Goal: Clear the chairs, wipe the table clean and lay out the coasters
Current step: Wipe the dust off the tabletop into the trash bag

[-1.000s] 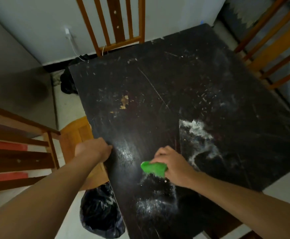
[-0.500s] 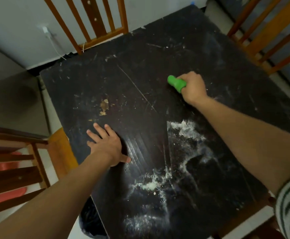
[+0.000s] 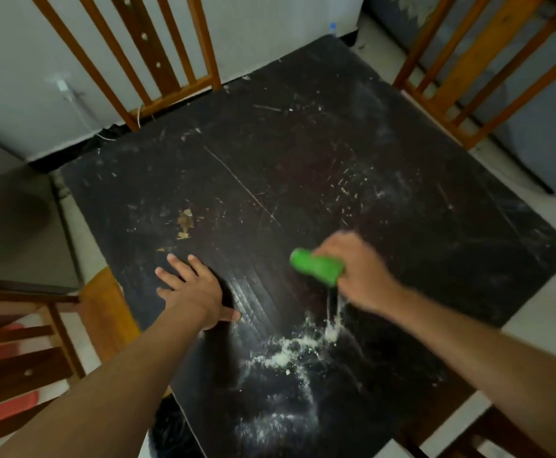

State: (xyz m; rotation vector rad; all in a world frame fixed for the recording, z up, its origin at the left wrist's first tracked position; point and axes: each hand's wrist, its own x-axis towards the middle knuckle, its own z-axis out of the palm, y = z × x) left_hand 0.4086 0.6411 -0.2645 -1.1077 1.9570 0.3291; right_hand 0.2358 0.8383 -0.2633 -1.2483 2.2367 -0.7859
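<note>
— What's the biggest thing in front of you?

— The dark worktop (image 3: 303,166), filling most of my view. It's scratched all over, with a brownish stain (image 3: 184,221) toward nine o'clock of its middle. Wooden chairs stand around it: one chair back (image 3: 157,54) at twelve o'clock, another (image 3: 474,71) at two, a third (image 3: 22,342) at eight. They look pulled clear of the edges, so I judge that part of the job is done.

— And the mess?

— A spread of white powder (image 3: 289,355) lies toward six o'clock, near my edge, trailing down in fainter smears. I'd say it's been gathered there so it can go over the near edge, where something dark, maybe a bag, sits below at seven o'clock; I can't tell for sure.

— Your hands?

— My left hand (image 3: 190,289) is flat on the worktop, fingers spread, holding nothing. I judge it's there to brace me while I lean and scrub. My right hand (image 3: 359,272) is clenched around the green cloth (image 3: 316,267), pressed to the surface just above the powder, at about four o'clock of centre. It's blurred, so mid-stroke.

— Coasters?

— None in view. Wiping comes first, and it's partly done: the far half still shows flecks.
</note>
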